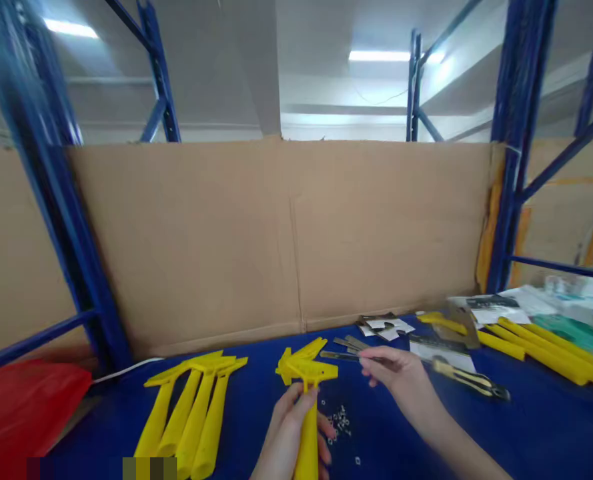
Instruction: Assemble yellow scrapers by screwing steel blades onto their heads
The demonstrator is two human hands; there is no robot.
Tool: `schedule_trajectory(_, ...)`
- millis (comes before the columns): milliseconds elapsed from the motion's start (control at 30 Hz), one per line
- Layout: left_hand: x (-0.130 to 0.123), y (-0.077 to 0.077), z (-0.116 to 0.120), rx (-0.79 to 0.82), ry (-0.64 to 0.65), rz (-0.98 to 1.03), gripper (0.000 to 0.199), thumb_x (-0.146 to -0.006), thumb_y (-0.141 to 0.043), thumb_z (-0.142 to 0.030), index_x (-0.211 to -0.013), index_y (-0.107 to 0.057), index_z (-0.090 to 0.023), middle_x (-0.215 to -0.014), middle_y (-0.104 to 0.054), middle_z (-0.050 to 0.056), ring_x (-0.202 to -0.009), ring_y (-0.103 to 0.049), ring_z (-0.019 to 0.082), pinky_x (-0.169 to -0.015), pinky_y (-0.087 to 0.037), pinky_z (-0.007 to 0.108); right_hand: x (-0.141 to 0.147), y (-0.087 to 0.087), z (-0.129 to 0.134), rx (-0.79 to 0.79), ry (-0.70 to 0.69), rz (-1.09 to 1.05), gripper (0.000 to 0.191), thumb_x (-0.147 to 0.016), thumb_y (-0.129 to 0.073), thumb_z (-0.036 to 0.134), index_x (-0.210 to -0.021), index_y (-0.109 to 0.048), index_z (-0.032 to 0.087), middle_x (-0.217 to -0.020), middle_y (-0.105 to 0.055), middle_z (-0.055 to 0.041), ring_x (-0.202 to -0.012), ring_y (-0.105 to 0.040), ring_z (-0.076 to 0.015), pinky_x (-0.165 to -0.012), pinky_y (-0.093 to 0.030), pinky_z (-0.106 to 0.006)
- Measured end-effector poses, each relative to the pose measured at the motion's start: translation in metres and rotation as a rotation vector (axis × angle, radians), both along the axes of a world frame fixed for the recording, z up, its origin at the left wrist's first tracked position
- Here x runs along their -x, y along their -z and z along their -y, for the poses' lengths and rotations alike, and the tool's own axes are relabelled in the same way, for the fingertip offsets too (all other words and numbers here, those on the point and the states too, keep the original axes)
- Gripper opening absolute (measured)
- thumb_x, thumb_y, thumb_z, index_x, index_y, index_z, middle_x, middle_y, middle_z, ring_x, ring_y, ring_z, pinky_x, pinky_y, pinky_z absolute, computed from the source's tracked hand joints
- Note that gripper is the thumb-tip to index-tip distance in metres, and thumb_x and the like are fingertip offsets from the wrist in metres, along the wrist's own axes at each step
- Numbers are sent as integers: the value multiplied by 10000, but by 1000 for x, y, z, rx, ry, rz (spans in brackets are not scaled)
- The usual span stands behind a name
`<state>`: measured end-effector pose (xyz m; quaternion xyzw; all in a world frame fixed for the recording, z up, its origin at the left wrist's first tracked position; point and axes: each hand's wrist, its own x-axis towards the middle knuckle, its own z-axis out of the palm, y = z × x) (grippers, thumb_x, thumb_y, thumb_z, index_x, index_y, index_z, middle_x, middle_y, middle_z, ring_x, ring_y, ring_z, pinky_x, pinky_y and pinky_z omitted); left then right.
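Observation:
My left hand is wrapped round the handle of a yellow plastic tool, its T-shaped head pointing up. My right hand pinches at the end of thin grey metal strips lying on the blue surface; whether one is lifted is not clear. Behind the held tool lie more yellow head pieces. Small metal nuts or bits are scattered between my hands. To the left, several yellow T-shaped tools lie side by side.
A utility knife lies right of my right hand. Yellow tubes, papers and a green bag are at the right. A red bag sits at the left. Cardboard stands along the back between blue posts.

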<state>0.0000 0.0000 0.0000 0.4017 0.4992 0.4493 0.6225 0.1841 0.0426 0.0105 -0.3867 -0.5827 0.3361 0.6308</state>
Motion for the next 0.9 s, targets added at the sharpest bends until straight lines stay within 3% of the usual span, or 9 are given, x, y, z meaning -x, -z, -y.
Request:
schedule_trajectory(167, -10, 5, 4, -60, 62, 51, 683, -648, -574, -565, -1145, -338, -160, -480, -636, 16, -254, -432, 108, -282, -289, 174, 16, 5, 7, -117, 15, 91, 62, -680, -713, 277, -694, -773, 271, -862, -751, -54, -843, -692, -225, -774, -554, -342)
schedule_trajectory(300, -17, 7, 2, -38, 144, 173, 707, -662, -538, -479, -1231, -266, -160, -535, -657, 16, -320, -535, 146, -311, -343, 186, 25, 9, 9, -145, -19, 241, 129, -737, -649, 256, -745, -777, 269, -918, -743, -68, -866, -692, -228, -815, -542, -361)
schedule_trajectory(433, -23, 8, 0, -25, 211, 213, 763, -684, -536, -465, -1295, -178, -182, -594, -678, 24, -392, -601, 176, -350, -386, 202, 25, 10, 6, -40, -10, 231, 120, -720, -659, 277, -697, -769, 233, -941, -736, -85, -887, -680, -250, -838, -527, -385)
schedule_trajectory(567, -25, 15, -2, -57, 280, 225, 745, -732, -525, -433, -1319, -128, -202, -636, -690, 30, -409, -615, 172, -372, -367, 190, 28, 6, -1, 220, -26, 36, 264, -624, -729, 247, -883, -737, 200, -803, -732, -38, -796, -678, -208, -755, -547, -323)
schedule_trajectory(667, -24, 20, -4, -76, 261, 218, 691, -759, -500, -431, -1308, -152, -197, -647, -687, 33, -419, -617, 180, -381, -376, 203, 33, 2, -6, 417, -141, 26, 288, -634, -724, 307, -880, -707, 160, -655, -695, -16, -561, -644, -163, -473, -519, -252)
schedule_trajectory(767, -21, 19, -11, -68, 214, 175, 618, -756, -521, -458, -1251, -269, -187, -636, -675, 30, -447, -622, 199, -412, -446, 260, 40, -1, -12, 519, -226, 54, 273, -702, -664, 379, -817, -681, 132, -459, -611, 18, -323, -515, -111, -290, -380, -199)
schedule_trajectory(900, -11, 7, -27, -88, 68, 76, 460, -761, -555, -540, -983, -525, -138, -734, -681, 85, -575, -656, 196, -453, -478, 253, 48, -4, -24, 530, -216, 43, 195, -742, -635, 338, -745, -631, 143, -398, -557, 60, -280, -452, -59, -284, -320, -146)
